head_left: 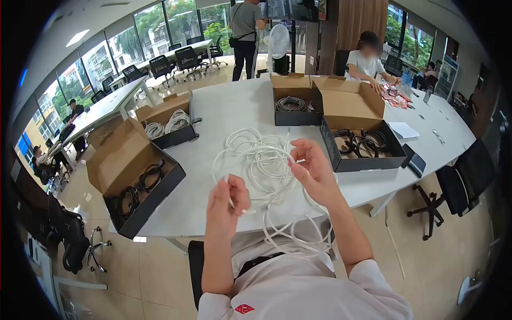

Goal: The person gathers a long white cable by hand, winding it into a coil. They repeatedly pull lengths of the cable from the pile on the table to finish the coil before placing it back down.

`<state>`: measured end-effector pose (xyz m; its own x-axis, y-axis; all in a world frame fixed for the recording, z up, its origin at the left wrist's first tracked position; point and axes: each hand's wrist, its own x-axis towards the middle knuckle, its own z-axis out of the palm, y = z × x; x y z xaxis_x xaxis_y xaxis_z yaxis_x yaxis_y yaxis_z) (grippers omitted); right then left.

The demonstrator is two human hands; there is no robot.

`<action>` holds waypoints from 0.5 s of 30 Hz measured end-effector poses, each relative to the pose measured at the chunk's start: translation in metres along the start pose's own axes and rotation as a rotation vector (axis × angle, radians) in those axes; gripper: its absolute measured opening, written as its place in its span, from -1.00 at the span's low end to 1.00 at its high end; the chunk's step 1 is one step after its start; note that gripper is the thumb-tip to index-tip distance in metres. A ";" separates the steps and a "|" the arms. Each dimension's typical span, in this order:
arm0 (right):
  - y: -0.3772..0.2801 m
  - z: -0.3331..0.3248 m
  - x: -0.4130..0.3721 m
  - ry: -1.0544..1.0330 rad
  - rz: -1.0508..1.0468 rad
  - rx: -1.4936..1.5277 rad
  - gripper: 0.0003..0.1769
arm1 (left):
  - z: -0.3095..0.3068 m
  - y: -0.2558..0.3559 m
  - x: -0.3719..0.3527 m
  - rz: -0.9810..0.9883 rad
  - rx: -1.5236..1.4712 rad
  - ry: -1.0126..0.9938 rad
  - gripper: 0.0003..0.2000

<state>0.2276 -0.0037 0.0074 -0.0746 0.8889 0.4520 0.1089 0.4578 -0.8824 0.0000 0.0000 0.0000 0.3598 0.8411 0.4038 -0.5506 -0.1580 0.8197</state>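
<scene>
A: Left hand (228, 200), what state?
B: Fingers were pinched together on the white cable (255, 160) near one end. A short white tip stuck out to the right. The hand was raised over the near table edge.
A: Right hand (314, 172)?
B: Also closed on that cable, with thumb and fingertips nipping one strand. It was higher and further in than the left.
A: Where was the cable?
B: It was a loose tangle of loops, mostly lying on the table (234, 106) just beyond both hands. Some loops hung off the near edge into the person's lap.
A: Around it?
B: Four open cardboard boxes.
- The near-left box (114, 160) held black cables.
- The back-left box (160, 113) held white coils.
- The middle box (290, 118) held a grey coil.
- The right box (351, 104), touching the middle one, held black cables.

A dark flat device (416, 163) sat just beside the right box, with a paper sheet (403, 129) near it.
A: Others?
B: A seated person (366, 61) was at the far end, and a standing person (245, 32) was beyond the table.
</scene>
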 end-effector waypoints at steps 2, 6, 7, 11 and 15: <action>0.004 0.008 -0.007 0.091 -0.127 -0.129 -0.38 | -0.002 0.000 0.005 0.083 0.006 0.066 -0.58; 0.012 0.003 -0.040 -0.143 -0.031 -0.225 -0.48 | -0.007 -0.009 0.001 0.193 0.047 0.032 -0.59; 0.007 0.002 -0.048 -0.279 0.009 -0.245 -0.50 | -0.006 -0.007 0.001 0.219 0.075 0.034 -0.60; -0.031 0.001 -0.059 -0.704 0.050 -0.474 -0.59 | -0.016 -0.015 0.006 0.409 0.103 0.014 -0.63; -0.022 0.004 -0.062 -0.784 -0.187 -0.455 -0.71 | -0.010 -0.012 0.003 0.337 0.281 0.032 -0.65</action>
<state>0.2255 -0.0689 -0.0019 -0.7620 0.6099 0.2177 0.3934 0.7029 -0.5926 0.0001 0.0099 -0.0122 0.1685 0.7334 0.6586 -0.4056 -0.5574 0.7244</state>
